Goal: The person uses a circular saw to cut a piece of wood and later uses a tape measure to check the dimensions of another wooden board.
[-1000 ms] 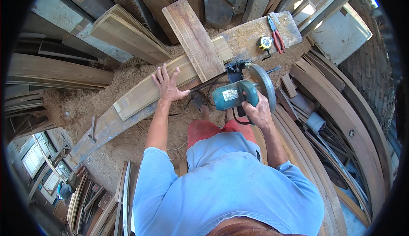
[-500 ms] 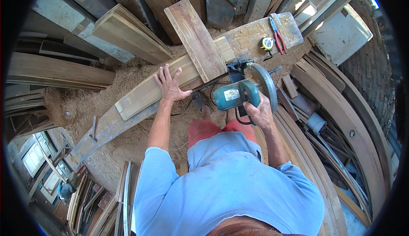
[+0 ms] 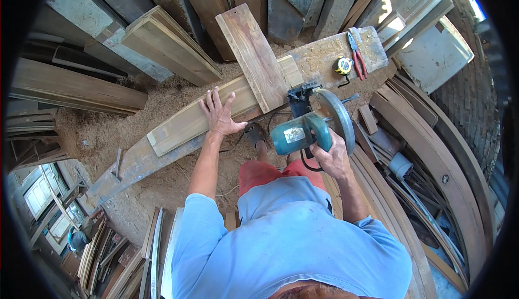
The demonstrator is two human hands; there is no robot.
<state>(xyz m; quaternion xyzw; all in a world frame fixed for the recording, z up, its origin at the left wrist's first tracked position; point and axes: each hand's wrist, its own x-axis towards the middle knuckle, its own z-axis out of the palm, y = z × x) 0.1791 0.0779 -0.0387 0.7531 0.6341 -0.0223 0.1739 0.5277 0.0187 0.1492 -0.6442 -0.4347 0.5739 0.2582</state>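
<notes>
My left hand (image 3: 220, 116) lies with spread fingers on a pale wooden board (image 3: 181, 130), its thumb reaching out toward the right. Across that board rests a shorter, browner plank (image 3: 254, 56), set crosswise and jutting away from me. My right hand (image 3: 334, 156) is wrapped round the rear handle of a teal circular saw (image 3: 296, 133). The saw's base plate (image 3: 300, 98) is tilted up beside the near right corner of the crosswise plank. Its round guard (image 3: 340, 116) faces right. The saw's underside and the handle's trigger are hidden from me.
Under the boards runs a long, sawdust-covered bench plank (image 3: 130, 161). Red-handled pliers (image 3: 358, 58) and a yellow tape measure (image 3: 343, 65) lie on its right end. Stacked boards (image 3: 167, 45) lean at the back, and curved timber (image 3: 432, 148) fills the right side. A person (image 3: 80, 239) is at far left.
The view has shifted slightly, so the bench and boards appear a little lower. Both hands keep their places, the left on the board and the right on the saw.
</notes>
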